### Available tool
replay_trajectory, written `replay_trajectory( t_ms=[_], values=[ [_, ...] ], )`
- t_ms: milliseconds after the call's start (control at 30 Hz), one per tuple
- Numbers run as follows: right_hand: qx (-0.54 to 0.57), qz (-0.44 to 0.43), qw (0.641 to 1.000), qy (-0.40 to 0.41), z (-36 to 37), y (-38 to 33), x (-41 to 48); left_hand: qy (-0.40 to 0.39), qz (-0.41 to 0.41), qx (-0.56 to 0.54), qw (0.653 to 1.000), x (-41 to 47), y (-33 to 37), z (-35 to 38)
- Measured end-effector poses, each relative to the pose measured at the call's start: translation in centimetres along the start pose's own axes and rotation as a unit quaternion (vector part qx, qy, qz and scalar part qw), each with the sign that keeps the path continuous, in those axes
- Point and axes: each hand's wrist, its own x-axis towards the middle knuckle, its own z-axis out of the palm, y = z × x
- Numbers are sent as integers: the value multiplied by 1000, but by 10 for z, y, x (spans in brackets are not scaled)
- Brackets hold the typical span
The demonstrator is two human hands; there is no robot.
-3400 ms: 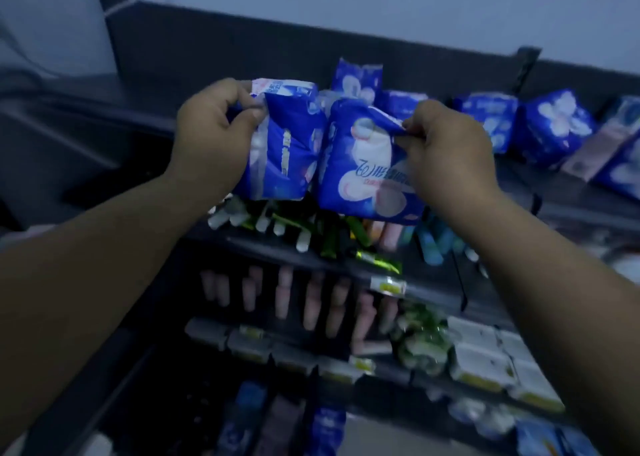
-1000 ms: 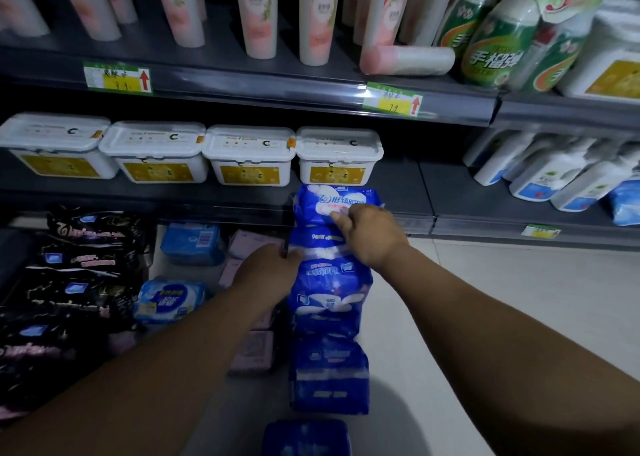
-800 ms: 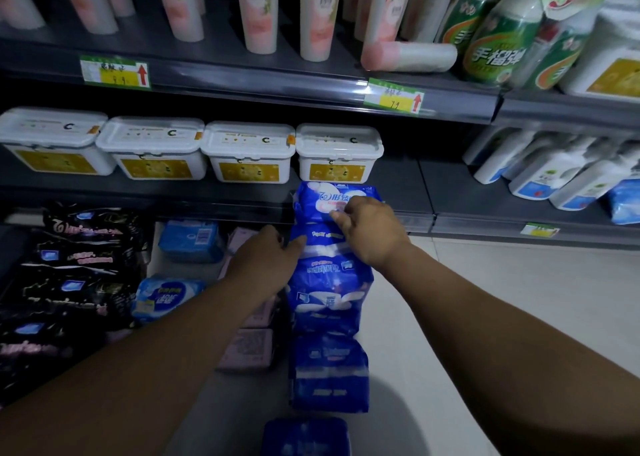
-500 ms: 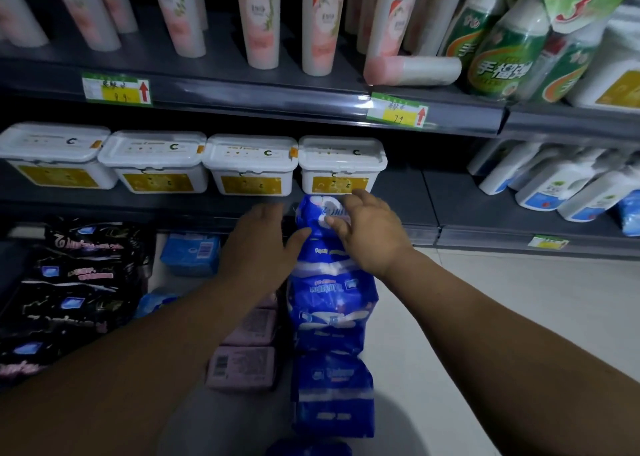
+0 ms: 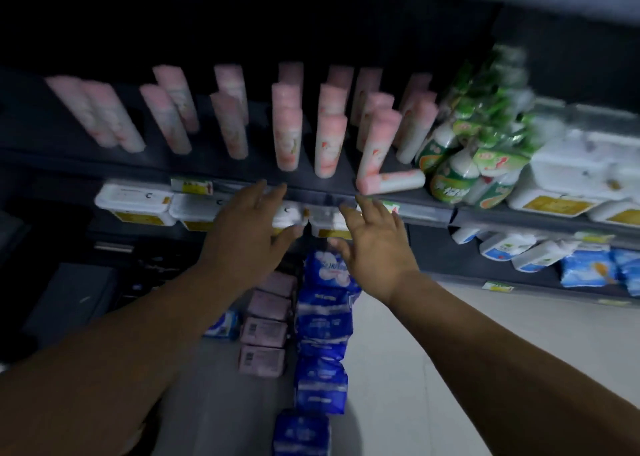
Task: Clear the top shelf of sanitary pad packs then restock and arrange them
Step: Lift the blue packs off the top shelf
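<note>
- The left hand (image 5: 246,234) and right hand (image 5: 372,244) hold nothing. Their fingers are straight and spread, lifted clear above the far end of the row of blue packs (image 5: 323,320).
- Half a second ago both hands lay on that row's farthest pack. They have since let go and risen, and the view has swung upward, blurred.
- The row of blue packs lies on the floor (image 5: 415,351), running back toward the person, with pink packs (image 5: 265,331) just to its left.
- Beyond the row's far end sit white tubs (image 5: 135,204), and pink tubes (image 5: 287,137) stand one shelf higher.
- This batch looks set down, so the hands are probably going back for more. The top shelf is out of view.
</note>
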Motion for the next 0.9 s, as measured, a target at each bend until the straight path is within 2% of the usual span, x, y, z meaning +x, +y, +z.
replay_trajectory(
  t_ms=[233, 500, 600, 767, 900],
  values=[
    [-16, -22, 1000, 9, -191, -44, -38, 16, 23, 60, 998, -10, 65, -185],
    [-33, -60, 995, 72, -394, -84, -84, 91, 30, 106, 990, -16, 161, -381],
    [-46, -78, 990, 111, -451, -93, -102, 117, 23, 122, 985, -21, 189, -437],
    [-57, -98, 976, 186, -525, -103, -122, 206, 39, 123, 970, -35, 218, -506],
    [-42, -104, 972, 205, -565, -109, -130, 244, 22, 132, 961, -38, 232, -544]
  ],
)
